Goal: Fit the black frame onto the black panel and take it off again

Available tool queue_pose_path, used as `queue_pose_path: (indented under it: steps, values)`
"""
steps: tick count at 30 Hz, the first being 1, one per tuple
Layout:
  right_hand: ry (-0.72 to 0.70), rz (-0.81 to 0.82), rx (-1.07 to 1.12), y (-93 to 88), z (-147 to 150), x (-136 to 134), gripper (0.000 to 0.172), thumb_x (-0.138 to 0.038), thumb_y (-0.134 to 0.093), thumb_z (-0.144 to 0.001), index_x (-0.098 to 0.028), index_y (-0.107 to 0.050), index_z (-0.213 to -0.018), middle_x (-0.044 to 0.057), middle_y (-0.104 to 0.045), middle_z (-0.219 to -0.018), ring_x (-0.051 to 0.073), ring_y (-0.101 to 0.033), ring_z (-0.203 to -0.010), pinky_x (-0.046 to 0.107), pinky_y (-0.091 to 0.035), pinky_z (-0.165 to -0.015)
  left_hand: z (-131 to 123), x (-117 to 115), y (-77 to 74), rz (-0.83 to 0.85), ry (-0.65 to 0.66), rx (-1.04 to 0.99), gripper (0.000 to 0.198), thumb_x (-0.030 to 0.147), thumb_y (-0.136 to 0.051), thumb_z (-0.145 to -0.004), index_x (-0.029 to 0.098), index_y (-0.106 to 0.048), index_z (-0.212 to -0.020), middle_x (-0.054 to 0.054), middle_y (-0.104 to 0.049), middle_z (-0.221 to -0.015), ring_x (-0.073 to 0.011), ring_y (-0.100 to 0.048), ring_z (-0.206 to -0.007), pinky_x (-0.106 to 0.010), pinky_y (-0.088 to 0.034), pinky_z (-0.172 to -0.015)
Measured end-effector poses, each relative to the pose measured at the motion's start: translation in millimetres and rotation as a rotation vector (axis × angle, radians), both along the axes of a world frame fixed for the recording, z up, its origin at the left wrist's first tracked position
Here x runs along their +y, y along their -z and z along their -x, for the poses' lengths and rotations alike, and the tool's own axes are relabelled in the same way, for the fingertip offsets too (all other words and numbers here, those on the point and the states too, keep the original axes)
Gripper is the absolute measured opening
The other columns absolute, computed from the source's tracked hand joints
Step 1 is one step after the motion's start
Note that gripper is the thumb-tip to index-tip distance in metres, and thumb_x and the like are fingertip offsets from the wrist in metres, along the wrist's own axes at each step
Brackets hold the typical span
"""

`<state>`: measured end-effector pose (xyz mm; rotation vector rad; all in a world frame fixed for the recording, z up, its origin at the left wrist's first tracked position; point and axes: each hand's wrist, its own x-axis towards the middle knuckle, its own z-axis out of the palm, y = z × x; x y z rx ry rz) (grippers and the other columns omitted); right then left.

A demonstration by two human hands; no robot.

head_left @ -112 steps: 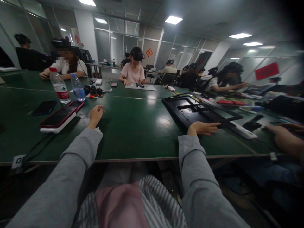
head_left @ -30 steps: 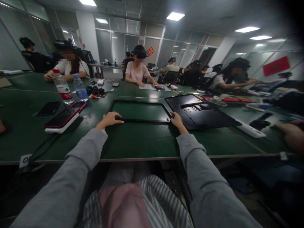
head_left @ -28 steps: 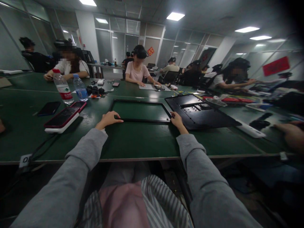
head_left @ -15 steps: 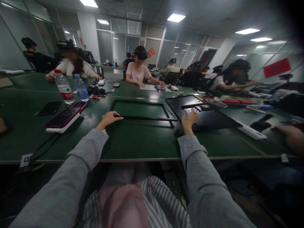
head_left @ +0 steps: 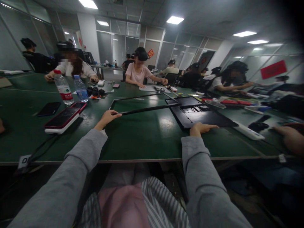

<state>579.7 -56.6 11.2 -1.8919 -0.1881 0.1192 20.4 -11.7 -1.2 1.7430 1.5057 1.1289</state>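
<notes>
My left hand [head_left: 108, 118] pinches the near left corner of a thin black rectangular frame [head_left: 147, 108]. The frame slants, its right end raised and overlapping the left part of a flat black panel [head_left: 213, 119]. At the panel's near edge is my right hand [head_left: 201, 128], closed on that edge, one digit stretched to the right along it; its other fingers are mostly hidden. Metal parts and cutouts show on the panel's upper face.
To the left stand two water bottles [head_left: 64, 90], near a phone in a red case on a white block [head_left: 63, 118] and a dark phone [head_left: 49, 109]. A white power strip [head_left: 251, 132] lies right of the panel. Co-workers sit around the green table [head_left: 142, 142].
The black frame's right end has risen and swung over the panel. My right hand has moved from above the panel's middle down to its near edge. My left hand keeps its hold.
</notes>
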Motion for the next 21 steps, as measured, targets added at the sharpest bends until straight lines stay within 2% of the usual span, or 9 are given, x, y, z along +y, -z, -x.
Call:
queue_pose_path:
  steps: [2,4,9,13,15,17,21]
  values:
    - [0.009,-0.1,-0.013,4.1,3,6,0.101,0.005,-0.035,-0.092,-0.02,0.005,-0.181,0.023,-0.055,-0.163,0.022,-0.054,-0.156,0.035,-0.04,-0.13,-3,-3,-3.8,-0.001,-0.011,-0.051,0.053,0.067,-0.092,-0.063,0.021,-0.081,-0.088,-0.013,-0.083,-0.104,-0.0334,-0.075,-0.106,-0.043,-0.056,-0.099]
    - [-0.011,-0.13,-0.029,8.7,5,12,0.101,0.001,-0.041,-0.092,-0.025,0.0,-0.181,0.02,-0.055,-0.165,0.023,-0.056,-0.155,0.039,-0.043,-0.129,-4,-5,-6.2,-0.004,-0.023,-0.094,0.056,0.068,-0.094,-0.061,0.02,-0.081,-0.088,-0.013,-0.083,-0.103,-0.0336,-0.075,-0.107,-0.043,-0.056,-0.099]
    - [-0.082,-0.139,-0.1,22.4,7,23,0.093,-0.016,-0.049,-0.094,-0.019,-0.014,-0.18,0.026,-0.055,-0.162,0.034,-0.054,-0.156,0.052,-0.04,-0.131,-3,-4,-7.1,-0.003,-0.064,-0.12,0.061,0.07,-0.096,-0.059,0.02,-0.082,-0.09,-0.013,-0.083,-0.104,-0.0338,-0.075,-0.107,-0.044,-0.055,-0.101]
    - [-0.184,-0.212,-0.255,32.1,8,33,0.094,-0.021,-0.053,-0.086,-0.017,-0.028,-0.177,0.024,-0.061,-0.154,0.034,-0.063,-0.148,0.055,-0.042,-0.13,-4,-7,-10.5,0.0,-0.094,-0.145,0.063,0.07,-0.097,-0.06,0.019,-0.082,-0.093,-0.014,-0.084,-0.105,-0.0341,-0.075,-0.108,-0.045,-0.056,-0.1]
    - [-0.299,-0.262,-0.327,33.1,12,37,0.096,-0.026,-0.056,-0.082,-0.015,-0.033,-0.175,0.022,-0.064,-0.151,0.033,-0.064,-0.145,0.055,-0.041,-0.13,-5,-10,-13.4,-0.005,-0.1,-0.174,0.064,0.07,-0.097,-0.061,0.018,-0.082,-0.095,-0.014,-0.083,-0.105,-0.0338,-0.076,-0.109,-0.044,-0.057,-0.101]
    - [-0.479,-0.324,-0.292,31.3,18,41,0.098,-0.029,-0.06,-0.079,-0.014,-0.035,-0.173,0.019,-0.065,-0.149,0.031,-0.064,-0.144,0.058,-0.04,-0.129,-6,-12,-15.8,-0.019,-0.099,-0.187,0.065,0.07,-0.097,-0.061,0.017,-0.082,-0.096,-0.014,-0.083,-0.106,-0.0338,-0.076,-0.11,-0.044,-0.057,-0.102]
    - [-0.828,-0.353,-0.062,26.9,29,45,0.095,-0.029,-0.068,-0.073,-0.021,-0.047,-0.165,0.012,-0.076,-0.132,0.031,-0.073,-0.123,0.063,-0.055,-0.114,-3,-10,-16.8,-0.058,-0.076,-0.102,0.062,0.07,-0.097,-0.063,0.019,-0.082,-0.095,-0.013,-0.084,-0.108,-0.0342,-0.076,-0.111,-0.045,-0.056,-0.104]
